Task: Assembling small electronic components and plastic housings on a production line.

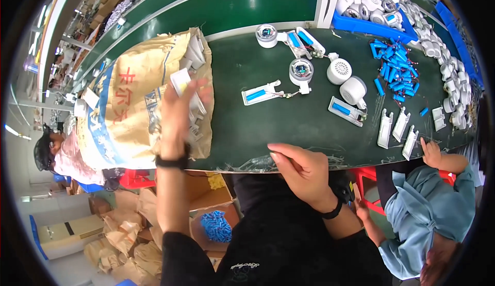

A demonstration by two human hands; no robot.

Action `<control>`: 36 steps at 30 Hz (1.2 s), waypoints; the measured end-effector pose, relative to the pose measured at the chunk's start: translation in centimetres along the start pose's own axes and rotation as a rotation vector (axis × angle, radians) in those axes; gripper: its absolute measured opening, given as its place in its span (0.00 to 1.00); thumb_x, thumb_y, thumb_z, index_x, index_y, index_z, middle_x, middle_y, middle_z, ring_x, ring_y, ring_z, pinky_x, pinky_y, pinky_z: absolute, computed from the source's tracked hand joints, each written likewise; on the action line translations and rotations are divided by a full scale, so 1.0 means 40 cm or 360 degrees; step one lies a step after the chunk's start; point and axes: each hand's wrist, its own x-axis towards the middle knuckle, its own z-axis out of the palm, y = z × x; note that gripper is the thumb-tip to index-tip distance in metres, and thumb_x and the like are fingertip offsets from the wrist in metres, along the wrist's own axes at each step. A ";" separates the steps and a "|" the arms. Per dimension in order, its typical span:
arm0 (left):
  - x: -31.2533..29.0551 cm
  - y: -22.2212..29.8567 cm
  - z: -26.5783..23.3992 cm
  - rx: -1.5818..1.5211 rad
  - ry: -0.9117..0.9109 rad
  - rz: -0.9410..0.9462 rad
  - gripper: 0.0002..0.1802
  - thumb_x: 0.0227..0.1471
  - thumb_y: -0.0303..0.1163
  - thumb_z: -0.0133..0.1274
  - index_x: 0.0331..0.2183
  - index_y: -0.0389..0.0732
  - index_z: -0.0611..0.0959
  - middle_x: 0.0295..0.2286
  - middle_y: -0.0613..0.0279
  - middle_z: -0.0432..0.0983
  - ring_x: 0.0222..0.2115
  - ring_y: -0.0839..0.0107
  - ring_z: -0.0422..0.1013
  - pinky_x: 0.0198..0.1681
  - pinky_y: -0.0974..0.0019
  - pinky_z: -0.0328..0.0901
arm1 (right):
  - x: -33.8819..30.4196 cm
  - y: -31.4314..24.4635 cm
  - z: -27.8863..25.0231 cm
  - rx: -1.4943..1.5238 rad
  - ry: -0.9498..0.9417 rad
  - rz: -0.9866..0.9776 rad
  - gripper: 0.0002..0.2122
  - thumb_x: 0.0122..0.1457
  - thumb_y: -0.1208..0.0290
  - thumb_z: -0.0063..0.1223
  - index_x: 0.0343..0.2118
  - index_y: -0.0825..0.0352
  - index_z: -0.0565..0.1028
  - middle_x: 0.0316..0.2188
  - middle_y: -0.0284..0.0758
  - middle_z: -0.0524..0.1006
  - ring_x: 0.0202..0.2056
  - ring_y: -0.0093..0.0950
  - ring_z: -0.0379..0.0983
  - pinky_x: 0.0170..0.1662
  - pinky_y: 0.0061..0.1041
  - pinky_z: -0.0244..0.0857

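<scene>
My left hand (178,113), blurred by motion, is at the mouth of a large tan woven sack (136,100). A white plastic cover (180,81) shows right at its fingers; the blur hides whether they grip it. More white plastic parts (195,54) fill the sack's opening. Over the bench's near edge hovers my right hand (304,172), thumb and forefinger tips close together, other fingers curled, nothing visible in it. Beyond it on the green bench (232,131) lie a white housing with a blue battery (256,95) and a round white unit with a clear lens (301,71).
Further right are more round white units (339,71), a pile of blue batteries (396,72) and several white covers (385,128). A blue bin (379,25) of white units stands behind. A co-worker's hand (432,153) touches the bench at right. A carton of blue batteries (215,226) sits below.
</scene>
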 end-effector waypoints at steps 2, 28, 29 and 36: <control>-0.125 0.025 0.070 -0.0557 -0.0111 -0.0200 0.18 0.67 0.31 0.47 0.56 0.38 0.70 0.35 0.58 0.80 0.25 0.72 0.75 0.25 0.72 0.70 | 0.032 -0.017 0.018 -0.0299 0.0056 -0.0512 0.11 0.57 0.80 0.63 0.43 0.65 0.83 0.18 0.32 0.75 0.15 0.19 0.65 0.19 0.21 0.56; -0.292 -0.030 0.207 -0.1408 -0.0501 -0.0514 0.33 0.71 0.54 0.27 0.63 0.40 0.63 0.35 0.61 0.72 0.42 0.64 0.73 0.51 0.59 0.70 | 0.052 0.029 0.067 -0.0915 -0.0077 -0.0749 0.13 0.51 0.81 0.65 0.40 0.64 0.82 0.18 0.33 0.71 0.18 0.30 0.72 0.21 0.28 0.63; -0.290 -0.032 0.207 -0.1407 -0.0502 -0.0513 0.33 0.71 0.54 0.27 0.63 0.40 0.63 0.35 0.61 0.72 0.42 0.64 0.73 0.51 0.59 0.70 | 0.056 0.028 0.066 -0.0915 -0.0076 -0.0750 0.13 0.51 0.81 0.65 0.40 0.64 0.82 0.18 0.33 0.71 0.18 0.30 0.72 0.21 0.28 0.63; -0.283 -0.031 0.200 -0.1465 -0.0592 -0.0606 0.33 0.71 0.55 0.26 0.63 0.42 0.63 0.35 0.61 0.73 0.41 0.64 0.72 0.52 0.59 0.69 | 0.051 0.039 0.057 -0.0822 -0.0078 -0.0712 0.13 0.51 0.81 0.64 0.41 0.64 0.82 0.19 0.32 0.73 0.18 0.29 0.72 0.21 0.27 0.65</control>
